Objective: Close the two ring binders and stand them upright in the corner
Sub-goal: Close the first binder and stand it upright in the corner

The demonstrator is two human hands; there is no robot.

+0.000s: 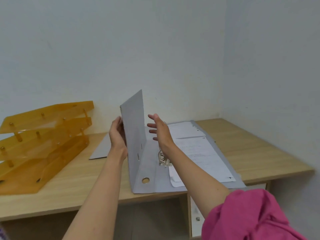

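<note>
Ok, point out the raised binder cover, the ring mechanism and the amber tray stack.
raised binder cover (134, 125), head view, middle of its grey inner face.
ring mechanism (162, 159), head view, metal lever base.
amber tray stack (43, 146), head view, middle tier's front wall.

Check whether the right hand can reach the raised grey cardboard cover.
Probably yes: the open right hand hovers just beside the raised grey cardboard cover, with nothing between them; the left hand holds its other face.
</note>
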